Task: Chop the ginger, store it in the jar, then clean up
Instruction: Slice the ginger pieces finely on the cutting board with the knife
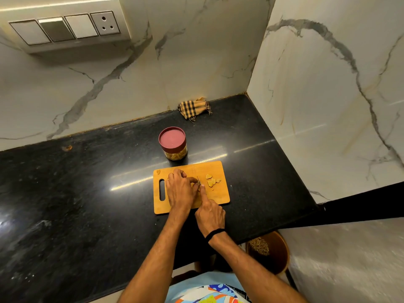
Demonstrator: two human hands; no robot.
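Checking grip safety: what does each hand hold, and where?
Right hand grips the knife by its handle, forefinger on the blade's back; left hand holds the ginger from above.

Landmark: wooden cutting board (pixel 209 168).
Left of it: broad open black countertop (pixel 87 171), free passage.
Just behind its far edge: maroon-lidded jar (pixel 172 143), upright, blocks a straight reach back.
Farther behind, at the back wall: checked cloth (pixel 193 108).
Right of it: narrow counter strip, then marble side wall (pixel 328 106).
On it: left hand (pixel 180 189) and right hand (pixel 209 213) crowd the middle; ginger slices (pixel 212 180) lie right.
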